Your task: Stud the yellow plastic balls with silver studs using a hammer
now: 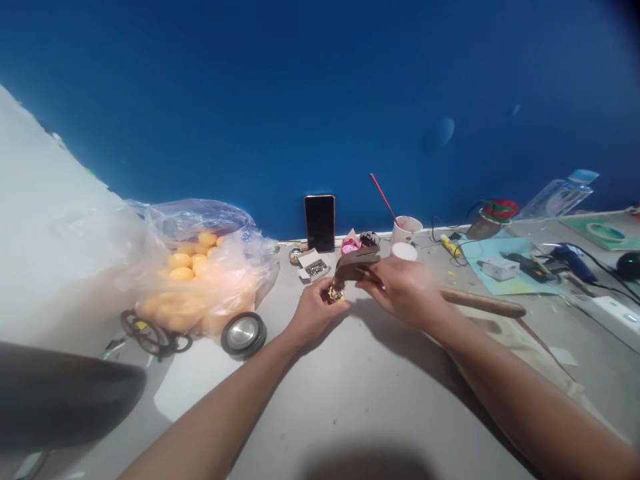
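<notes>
I have both hands working close together over the middle of the desk (285, 427). My left hand (315, 310) pinches a small, shiny gold-coloured piece (336, 293) between thumb and fingers; most of it is covered, so I cannot tell its full shape. My right hand (407, 290) is wrapped around the hammer (357, 261) high up, close behind the head, which sits right over the piece; whether they touch, I cannot tell.

I judge the hammer stiff and head-heavy: this choked grip should give control, while the smooth, brown, wood-looking handle, running out to the right, is the place for a longer swing. The piece looks light, hard and perhaps slippery, best held low by its sides.

Just beyond, a small open carton (316, 268) carries little glinting metal bits. On the left, a thin, crinkled plastic bag (200, 217) bulges around smooth, rounded yellow-orange balls (181, 273).
</notes>
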### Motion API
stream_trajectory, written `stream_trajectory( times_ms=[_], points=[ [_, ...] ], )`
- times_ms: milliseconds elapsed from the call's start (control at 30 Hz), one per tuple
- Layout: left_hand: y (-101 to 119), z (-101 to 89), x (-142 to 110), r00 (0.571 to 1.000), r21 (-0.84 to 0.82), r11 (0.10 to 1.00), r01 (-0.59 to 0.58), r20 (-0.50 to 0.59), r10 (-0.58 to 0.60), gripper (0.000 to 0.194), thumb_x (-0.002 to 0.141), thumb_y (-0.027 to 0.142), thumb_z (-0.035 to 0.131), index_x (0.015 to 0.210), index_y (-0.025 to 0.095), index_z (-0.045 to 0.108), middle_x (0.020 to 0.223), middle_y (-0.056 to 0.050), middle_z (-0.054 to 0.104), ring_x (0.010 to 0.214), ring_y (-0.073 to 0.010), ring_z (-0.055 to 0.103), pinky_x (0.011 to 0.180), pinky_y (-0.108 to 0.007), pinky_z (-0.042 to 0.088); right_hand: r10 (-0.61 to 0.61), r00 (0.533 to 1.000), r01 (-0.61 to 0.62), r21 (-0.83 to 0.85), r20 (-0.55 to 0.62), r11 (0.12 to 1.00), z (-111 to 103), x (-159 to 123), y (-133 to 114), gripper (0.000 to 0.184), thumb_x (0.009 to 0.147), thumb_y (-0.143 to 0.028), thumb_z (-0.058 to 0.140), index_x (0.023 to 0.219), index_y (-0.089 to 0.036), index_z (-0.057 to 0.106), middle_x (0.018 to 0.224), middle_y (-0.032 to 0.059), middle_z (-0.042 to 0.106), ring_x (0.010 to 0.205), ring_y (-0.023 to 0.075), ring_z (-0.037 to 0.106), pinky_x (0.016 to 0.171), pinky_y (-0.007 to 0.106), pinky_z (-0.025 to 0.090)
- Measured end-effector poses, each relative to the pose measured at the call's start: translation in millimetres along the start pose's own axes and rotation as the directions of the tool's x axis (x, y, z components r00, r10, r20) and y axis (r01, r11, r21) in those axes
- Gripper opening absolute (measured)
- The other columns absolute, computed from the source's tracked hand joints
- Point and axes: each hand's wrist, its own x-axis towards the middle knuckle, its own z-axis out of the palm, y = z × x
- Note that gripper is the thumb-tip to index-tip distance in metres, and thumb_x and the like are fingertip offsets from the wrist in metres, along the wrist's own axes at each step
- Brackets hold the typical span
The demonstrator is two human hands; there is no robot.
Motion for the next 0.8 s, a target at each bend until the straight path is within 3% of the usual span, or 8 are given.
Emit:
stream_trajectory(
  times_ms=[133,233,400,500,667,800],
  points=[
    [-1.7,-2.3,0.0,1.0,0.029,0.999,-0.022,-0.017,0.023,0.041,0.069,0.022,0.076,0.11,0.017,0.078,0.102,-0.007,0.067,0.085,-0.0196,0.061,0.079,-0.032,0.048,0.03,0.986,-0.018,0.078,-0.164,0.997,-3.6,0.6,4.9,0.029,0.102,-0.04,0.06,0.088,-0.017,0.071,0.076,0.0073,0.074,0.068,0.0199,0.064,0.063,0.029,0.038],
    [-2.6,-3.8,0.1,0.998,0.001,0.998,-0.058,-0.029,0.058,0.043,0.07,0.021,0.076,0.113,0.019,0.079,0.111,-0.008,0.066,0.09,-0.0203,0.062,0.083,-0.033,0.048,0.038,0.977,-0.018,0.097,-0.208,0.995,-5.7,1.2,6.1,0.031,0.102,-0.042,0.059,0.088,-0.018,0.071,0.075,0.0072,0.074,0.068,0.0203,0.065,0.064,0.029,0.04],
    [1.0,-3.4,-1.5,0.998,-0.123,0.992,-0.01,0.06,0.017,0.034,0.074,0.024,0.072,0.107,0.017,0.071,0.089,-0.002,0.063,0.079,-0.017,0.057,0.075,-0.03,0.046,0.004,0.997,0.0,0.057,-0.077,0.998,3.1,-1.0,1.1,0.028,0.1,-0.04,0.062,0.086,-0.017,0.071,0.076,0.0078,0.074,0.066,0.0202,0.064,0.061,0.03,0.036],
    [3.9,-3.3,-3.0,0.996,-0.141,0.99,-0.017,0.083,0.029,0.039,0.077,0.026,0.071,0.115,0.02,0.065,0.102,-0.004,0.066,0.089,-0.0185,0.059,0.081,-0.032,0.047,-0.01,1.0,0.011,0.039,-0.029,0.999,5.3,-2.3,0.5,0.028,0.1,-0.039,0.063,0.083,-0.017,0.07,0.074,0.0077,0.073,0.064,0.0202,0.063,0.059,0.03,0.033],
    [4.4,-3.4,-3.7,0.995,-0.073,0.997,0.017,0.103,-0.01,0.033,0.077,0.025,0.07,0.108,0.019,0.06,0.105,-0.005,0.066,0.088,-0.0179,0.058,0.081,-0.033,0.046,0.026,0.99,-0.016,0.071,-0.138,0.997,0.0,-1.1,3.1,0.027,0.101,-0.04,0.061,0.091,-0.017,0.071,0.076,0.0078,0.074,0.068,0.0206,0.064,0.063,0.03,0.037],
    [3.8,-3.5,-3.0,0.991,-0.082,0.996,-0.017,0.132,0.028,0.048,0.077,0.023,0.067,0.124,0.021,0.056,0.104,-0.004,0.064,0.093,-0.0191,0.059,0.084,-0.033,0.047,0.0,1.0,0.002,0.054,-0.02,0.999,0.6,-0.3,2.2,0.027,0.1,-0.037,0.063,0.083,-0.017,0.069,0.074,0.007,0.074,0.064,0.0193,0.062,0.06,0.03,0.033]
  ],
)
